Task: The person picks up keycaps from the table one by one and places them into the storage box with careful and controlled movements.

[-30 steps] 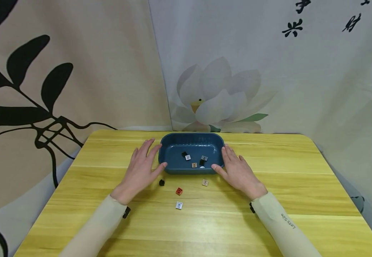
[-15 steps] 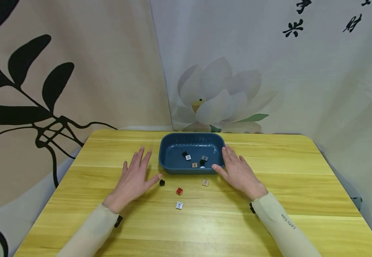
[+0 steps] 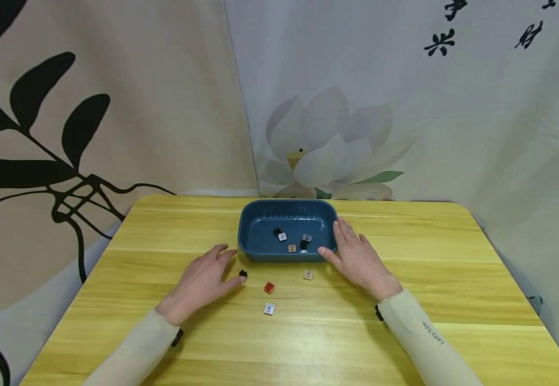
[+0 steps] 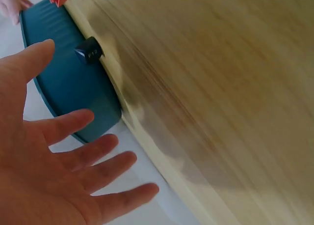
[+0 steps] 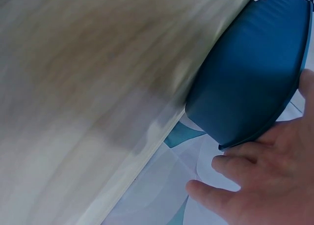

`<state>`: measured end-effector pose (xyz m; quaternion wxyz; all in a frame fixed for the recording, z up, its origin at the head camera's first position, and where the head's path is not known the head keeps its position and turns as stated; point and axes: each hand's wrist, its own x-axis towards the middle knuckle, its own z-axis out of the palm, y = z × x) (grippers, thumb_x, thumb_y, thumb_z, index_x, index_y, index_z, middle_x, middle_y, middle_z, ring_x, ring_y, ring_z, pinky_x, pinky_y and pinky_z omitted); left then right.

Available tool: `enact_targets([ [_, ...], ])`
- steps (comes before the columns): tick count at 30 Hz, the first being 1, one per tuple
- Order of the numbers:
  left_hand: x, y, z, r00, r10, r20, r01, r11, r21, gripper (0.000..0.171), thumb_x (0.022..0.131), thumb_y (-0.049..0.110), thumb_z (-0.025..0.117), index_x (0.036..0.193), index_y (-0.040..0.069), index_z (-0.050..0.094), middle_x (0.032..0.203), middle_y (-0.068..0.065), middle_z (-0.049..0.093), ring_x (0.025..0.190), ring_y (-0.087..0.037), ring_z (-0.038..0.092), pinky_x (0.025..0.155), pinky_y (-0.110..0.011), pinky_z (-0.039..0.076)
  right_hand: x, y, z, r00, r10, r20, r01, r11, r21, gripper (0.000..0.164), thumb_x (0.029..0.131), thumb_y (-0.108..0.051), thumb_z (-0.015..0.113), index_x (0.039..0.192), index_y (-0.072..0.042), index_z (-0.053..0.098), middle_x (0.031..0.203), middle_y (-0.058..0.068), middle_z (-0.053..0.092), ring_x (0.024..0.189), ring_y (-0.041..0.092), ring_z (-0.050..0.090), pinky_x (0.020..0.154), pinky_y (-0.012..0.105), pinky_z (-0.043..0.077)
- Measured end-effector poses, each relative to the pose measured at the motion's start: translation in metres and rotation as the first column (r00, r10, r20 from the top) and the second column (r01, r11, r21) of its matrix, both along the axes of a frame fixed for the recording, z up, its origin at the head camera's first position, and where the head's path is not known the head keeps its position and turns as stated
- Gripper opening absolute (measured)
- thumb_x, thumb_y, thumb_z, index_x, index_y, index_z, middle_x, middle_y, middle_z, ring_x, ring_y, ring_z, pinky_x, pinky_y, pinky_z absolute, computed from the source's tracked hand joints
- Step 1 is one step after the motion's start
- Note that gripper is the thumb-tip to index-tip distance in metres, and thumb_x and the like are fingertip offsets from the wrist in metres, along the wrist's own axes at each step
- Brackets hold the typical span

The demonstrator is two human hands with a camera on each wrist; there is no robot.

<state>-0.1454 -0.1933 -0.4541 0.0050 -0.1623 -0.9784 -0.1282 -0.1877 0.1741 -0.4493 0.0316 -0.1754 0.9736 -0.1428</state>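
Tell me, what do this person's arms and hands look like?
The left hand and right hand are ungloved. The left sleeve and right sleeve are long and pale cream; dark lettering marks the right one. A small black piece shows at each cuff.

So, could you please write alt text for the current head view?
A person's left hand is close to a small black piece on a wooden table, while the right hand touches the right end of a blue tray with several small pieces inside. A red piece, a pale piece and a white piece lie nearer the viewer.
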Motion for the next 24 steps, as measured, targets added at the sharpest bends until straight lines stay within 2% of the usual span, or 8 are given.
enact_targets([
  [4,-0.001,0.005,0.0,0.998,-0.053,-0.019,0.053,0.999,-0.001,0.064,0.09,0.048,0.079,0.134,0.003,0.066,0.134,-0.021,0.062,0.117,-0.038,0.064,0.091,-0.056,0.056,0.0,0.0,0.0,1.0,0.0,0.0,0.0,1.0,0.004,0.094,0.105,-0.067,0.037,0.162,0.005,0.017,0.171,0.021,0.011,0.157,0.036,0.016,0.12,0.064,0.024],
  [9,-0.002,0.011,-0.002,0.99,-0.138,-0.018,0.138,0.99,0.005,0.046,0.091,0.037,0.081,0.125,0.007,0.072,0.124,-0.011,0.067,0.108,-0.027,0.066,0.089,-0.047,0.058,-0.001,-0.001,0.0,1.0,-0.001,0.006,0.001,1.0,0.01,0.093,0.105,-0.066,0.038,0.162,0.004,0.017,0.171,0.021,0.011,0.157,0.036,0.016,0.12,0.064,0.024],
  [17,-0.004,0.013,-0.001,0.954,-0.298,-0.021,0.298,0.954,-0.007,0.028,0.091,0.018,0.082,0.116,0.01,0.076,0.114,-0.005,0.067,0.1,-0.02,0.066,0.088,-0.04,0.058,0.0,-0.001,0.002,1.0,-0.003,0.016,0.003,1.0,0.011,0.094,0.105,-0.067,0.036,0.163,0.004,0.015,0.171,0.021,0.01,0.157,0.036,0.015,0.12,0.064,0.023],
  [24,-0.005,0.013,-0.001,0.936,-0.35,-0.031,0.349,0.936,-0.04,0.023,0.087,0.009,0.084,0.11,0.011,0.078,0.107,-0.004,0.068,0.096,-0.018,0.066,0.084,-0.036,0.059,0.0,-0.001,0.002,1.0,-0.006,0.021,0.006,1.0,0.01,0.093,0.105,-0.066,0.037,0.163,0.004,0.016,0.171,0.02,0.01,0.157,0.036,0.016,0.12,0.064,0.023],
])
